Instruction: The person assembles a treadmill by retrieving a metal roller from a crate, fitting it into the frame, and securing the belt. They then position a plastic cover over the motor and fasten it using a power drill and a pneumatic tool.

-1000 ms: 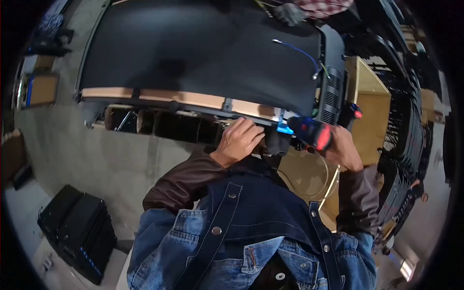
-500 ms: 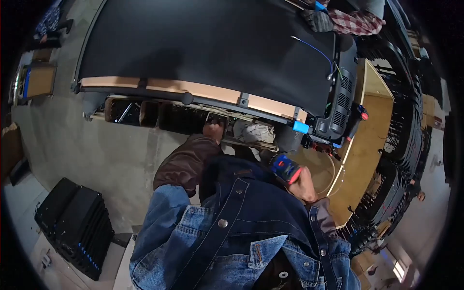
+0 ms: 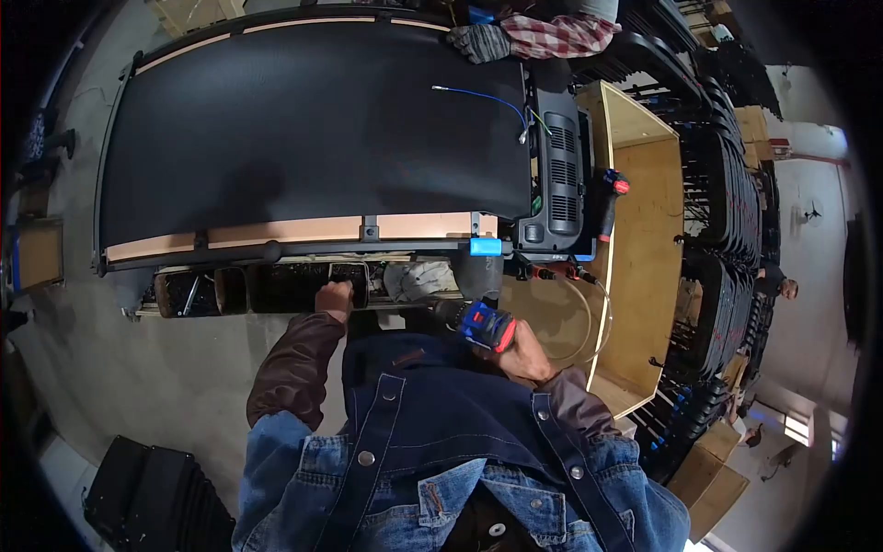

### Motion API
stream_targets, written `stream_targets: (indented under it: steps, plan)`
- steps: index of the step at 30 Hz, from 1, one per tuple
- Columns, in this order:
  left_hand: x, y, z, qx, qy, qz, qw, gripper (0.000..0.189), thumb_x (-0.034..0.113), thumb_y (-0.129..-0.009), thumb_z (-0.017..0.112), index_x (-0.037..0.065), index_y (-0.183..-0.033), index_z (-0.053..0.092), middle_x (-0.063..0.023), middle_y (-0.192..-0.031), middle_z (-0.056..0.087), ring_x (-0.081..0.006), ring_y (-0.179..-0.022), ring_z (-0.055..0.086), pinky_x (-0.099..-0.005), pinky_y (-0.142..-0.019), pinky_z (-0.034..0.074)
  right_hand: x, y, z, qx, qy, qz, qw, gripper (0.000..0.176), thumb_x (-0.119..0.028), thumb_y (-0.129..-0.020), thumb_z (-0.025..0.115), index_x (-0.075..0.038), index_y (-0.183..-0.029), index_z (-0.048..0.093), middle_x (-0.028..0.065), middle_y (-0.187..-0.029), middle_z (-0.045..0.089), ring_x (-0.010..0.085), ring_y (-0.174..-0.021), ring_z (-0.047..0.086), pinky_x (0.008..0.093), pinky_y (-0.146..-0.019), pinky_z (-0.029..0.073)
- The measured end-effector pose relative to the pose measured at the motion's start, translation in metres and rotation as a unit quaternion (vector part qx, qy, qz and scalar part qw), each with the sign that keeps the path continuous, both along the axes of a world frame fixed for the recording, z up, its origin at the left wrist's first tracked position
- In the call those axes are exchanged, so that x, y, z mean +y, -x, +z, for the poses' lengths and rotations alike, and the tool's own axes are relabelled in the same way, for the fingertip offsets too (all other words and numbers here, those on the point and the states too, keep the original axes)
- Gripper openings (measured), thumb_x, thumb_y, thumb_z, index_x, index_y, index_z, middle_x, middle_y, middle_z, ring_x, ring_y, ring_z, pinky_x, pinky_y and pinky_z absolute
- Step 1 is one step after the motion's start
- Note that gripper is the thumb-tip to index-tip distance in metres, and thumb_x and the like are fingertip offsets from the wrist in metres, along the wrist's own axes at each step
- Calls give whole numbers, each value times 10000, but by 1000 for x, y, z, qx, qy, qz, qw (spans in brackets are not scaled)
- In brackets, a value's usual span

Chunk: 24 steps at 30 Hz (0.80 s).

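My left hand is at the near edge of a parts bin under the side of a treadmill. Its fingers are curled together, and whatever they hold is hidden. My right hand grips a blue and red cordless drill in front of my apron, its nose directed left. Beyond both hands lies the treadmill's black belt, with a dark motor cover at its right end. A blue piece sits on the near rail, and a blue cable lies across the belt.
Across the treadmill, a co-worker's gloved hand rests at the belt's far edge. A wooden box stands on the right, with another red and black power tool at its edge. Black frames are stacked behind it.
The view has shifted so the treadmill sits further left. My left hand has drawn back slightly from the bin's compartment. My right hand still holds the drill, now seen more fully.
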State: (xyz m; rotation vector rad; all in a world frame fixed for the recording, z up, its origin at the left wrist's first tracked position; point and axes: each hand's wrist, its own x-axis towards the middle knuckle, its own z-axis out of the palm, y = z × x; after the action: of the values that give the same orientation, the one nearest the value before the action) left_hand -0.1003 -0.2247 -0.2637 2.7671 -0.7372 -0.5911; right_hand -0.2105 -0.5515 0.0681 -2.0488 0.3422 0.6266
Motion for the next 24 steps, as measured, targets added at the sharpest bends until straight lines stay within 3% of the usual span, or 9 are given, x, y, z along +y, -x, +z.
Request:
stream_targets:
  steps: [2, 3, 4, 7, 10, 11, 17, 23, 24]
  plan:
    - [7, 5, -32, 94, 195, 98, 971, 121, 216, -831, 618, 110, -829, 677, -114, -878, 707, -356, -828, 677, -472, -709, 549, -4, 3, -15, -24, -63, -36, 997, 365, -29, -750, 781, 8, -1087, 648, 71, -939, 707, 124, -842, 627, 315, -796, 534]
    - [-11, -10, 68, 113, 272, 117, 948, 152, 208, -847, 647, 69, -878, 699, -132, -875, 710, -320, -814, 693, -431, -697, 545, -6, 4, -22, -46, -121, -75, 989, 389, 6, -743, 774, 3, -1109, 643, 50, -975, 708, 123, -867, 629, 308, -810, 535]
    - [-22, -15, 110, 175, 345, 137, 912, 161, 191, -860, 657, 43, -901, 702, -112, -858, 709, -264, -774, 687, -393, -675, 536, -13, -3, -14, -40, -96, -5, 995, 438, 40, -736, 768, -9, -1149, 630, 23, -1037, 707, 119, -931, 639, 302, -837, 537]
    - [-47, -13, 193, 359, 435, 215, 798, 166, 137, -915, 643, -24, -926, 682, -52, -799, 671, -114, -695, 631, -281, -634, 502, -17, -17, 1, -5, -201, -65, 977, 495, 32, -746, 769, -19, -1214, 615, 35, -1062, 706, 109, -949, 634, 290, -899, 520]
    - [-66, -5, 227, 381, 503, 211, 747, 160, 154, -956, 619, -1, -988, 646, -53, -835, 664, -108, -687, 613, -268, -641, 511, -22, -25, 11, 31, -250, -90, 964, 448, 34, -743, 766, -37, -1169, 645, 9, -1012, 696, 100, -931, 626, 283, -838, 533]
    - [-71, -5, 233, 379, 500, 212, 749, 160, 154, -956, 619, -1, -988, 646, -53, -835, 664, -108, -687, 613, -268, -641, 511, -27, -24, 9, -7, -211, -61, 976, 382, 35, -748, 750, -48, -1112, 674, -7, -956, 685, 87, -847, 617, 264, -715, 530]
    - [-89, -2, 252, 390, 516, 196, 737, 178, 172, -980, 602, 4, -1033, 626, -56, -851, 673, -103, -749, 619, -263, -690, 515, -46, -27, 18, 35, -229, -58, 971, 338, 13, -762, 741, -56, -1088, 687, -13, -920, 690, 60, -696, 583, 234, -581, 476]
    - [-100, -9, 271, 403, 496, 178, 748, 171, 173, -989, 593, 15, -1043, 631, -55, -853, 674, -122, -767, 627, -284, -704, 522, -64, -24, 25, 64, -245, -57, 966, 363, -25, -765, 757, -36, -1117, 671, 23, -971, 713, 104, -827, 644, 278, -759, 535]
    - [-101, -12, 276, 315, 460, 109, 823, 172, 170, -995, 583, 12, -1044, 631, -56, -855, 674, -130, -770, 631, -289, -706, 526, -66, -24, 26, 63, -246, -60, 965, 363, -25, -765, 757, -36, -1117, 671, 23, -971, 713, 104, -827, 644, 278, -759, 535]
